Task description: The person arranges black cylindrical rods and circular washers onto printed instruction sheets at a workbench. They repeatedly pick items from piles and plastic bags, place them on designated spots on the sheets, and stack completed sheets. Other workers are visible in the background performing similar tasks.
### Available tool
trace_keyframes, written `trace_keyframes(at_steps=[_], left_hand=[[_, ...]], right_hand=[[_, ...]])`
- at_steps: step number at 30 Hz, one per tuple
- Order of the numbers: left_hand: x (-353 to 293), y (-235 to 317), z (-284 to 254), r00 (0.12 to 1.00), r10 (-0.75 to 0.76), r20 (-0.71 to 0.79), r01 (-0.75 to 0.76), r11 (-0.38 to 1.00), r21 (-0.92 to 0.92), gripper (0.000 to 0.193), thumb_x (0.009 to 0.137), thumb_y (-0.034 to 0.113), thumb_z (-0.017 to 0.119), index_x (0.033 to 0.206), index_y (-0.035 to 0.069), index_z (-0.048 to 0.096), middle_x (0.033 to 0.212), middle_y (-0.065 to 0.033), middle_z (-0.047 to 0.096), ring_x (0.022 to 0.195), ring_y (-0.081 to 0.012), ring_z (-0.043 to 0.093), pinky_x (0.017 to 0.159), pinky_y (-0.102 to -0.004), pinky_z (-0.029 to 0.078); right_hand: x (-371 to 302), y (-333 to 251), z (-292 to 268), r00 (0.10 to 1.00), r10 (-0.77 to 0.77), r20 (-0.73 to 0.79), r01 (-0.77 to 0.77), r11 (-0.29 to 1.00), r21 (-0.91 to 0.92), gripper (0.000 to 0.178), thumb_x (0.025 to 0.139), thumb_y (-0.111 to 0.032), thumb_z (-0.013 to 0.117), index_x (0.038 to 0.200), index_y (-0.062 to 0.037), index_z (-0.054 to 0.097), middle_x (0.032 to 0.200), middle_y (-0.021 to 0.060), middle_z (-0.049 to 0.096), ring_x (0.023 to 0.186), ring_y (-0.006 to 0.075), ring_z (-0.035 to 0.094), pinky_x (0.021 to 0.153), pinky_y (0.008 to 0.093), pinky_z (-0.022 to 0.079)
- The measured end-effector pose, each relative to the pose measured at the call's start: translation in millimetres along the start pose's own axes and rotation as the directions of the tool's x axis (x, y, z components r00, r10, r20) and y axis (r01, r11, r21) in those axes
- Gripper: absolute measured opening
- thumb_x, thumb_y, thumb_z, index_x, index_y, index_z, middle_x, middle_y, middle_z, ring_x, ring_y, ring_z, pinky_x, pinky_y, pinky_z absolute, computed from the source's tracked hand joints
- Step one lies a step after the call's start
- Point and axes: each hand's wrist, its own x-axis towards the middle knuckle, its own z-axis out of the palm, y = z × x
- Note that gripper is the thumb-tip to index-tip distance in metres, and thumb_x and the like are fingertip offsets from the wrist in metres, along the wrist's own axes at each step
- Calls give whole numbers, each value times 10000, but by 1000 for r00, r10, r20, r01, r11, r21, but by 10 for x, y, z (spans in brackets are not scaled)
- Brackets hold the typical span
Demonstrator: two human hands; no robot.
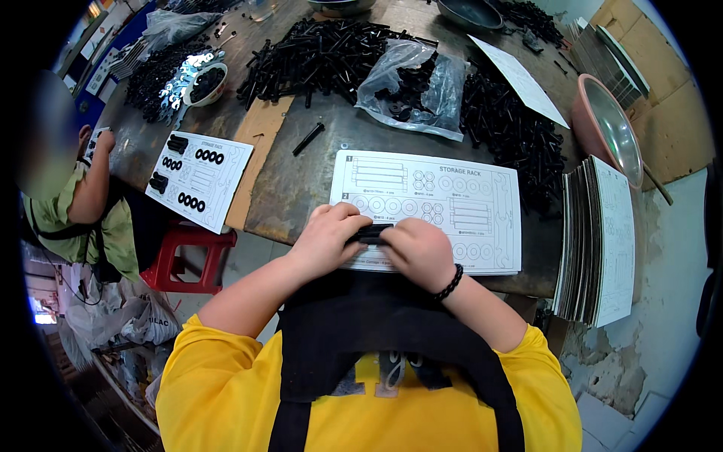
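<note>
Several black bolts [371,233] lie side by side between my two hands, over the near left part of a white printed card [444,167]. My left hand [329,235] is closed on their left end, thumb and fingers bent round them. At the other end, the curled fingers of my right hand [419,250] grip the same bolts. Both hands rest low over the card, which carries outlines of bolts, nuts, washers and a wrench. My fingers partly hide the bolts, so their exact number does not show. A lone black bolt [308,139] lies on the table beyond my left hand.
Heaps of black bolts [320,64] and a clear plastic bag [414,90] of black parts cover the far table. At right stand a stack of cards [595,241] and a pink-rimmed bowl [608,124]. A co-worker [83,188] sits at left, near a filled card [199,179] and red stool [188,260].
</note>
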Motion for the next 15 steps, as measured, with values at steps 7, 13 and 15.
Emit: trace_keyframes(at_steps=[7, 13, 15], left_hand=[[-44, 16, -82, 997, 71, 8, -71, 996, 47, 477, 707, 237, 680, 1132, 87, 524, 1058, -107, 527, 1000, -259, 509, 888, -377, 359], [15, 77, 21, 1000, 9, 20, -9, 999, 39, 549, 645, 239, 721, 1133, 93, 518, 1034, -106, 521, 985, -258, 510, 900, -381, 349], [12, 92, 10, 1000, 3, 21, -4, 999, 43, 529, 644, 243, 724, 1115, 97, 533, 1017, -101, 526, 969, -256, 516, 898, -377, 349]], right_hand=[[-98, 1, 106, 976, 56, -211, -32, 993, 113, 321, 627, -150, 715, 923, -114, 597, 1050, 119, 511, 981, 294, 488, 852, 389, 400], [-42, -96, 427, 886, 459, -64, 28, 84, 996, 577, 946, -419, 314, 1327, 12, 271, 1392, 116, 267, 1335, 232, 150, 1094, 358, 96], [-69, -59, 466, 915, 384, -127, 126, 28, 992, 563, 958, -336, 338, 1343, 58, 224, 1405, 140, 247, 1325, 243, 172, 1093, 356, 74]])
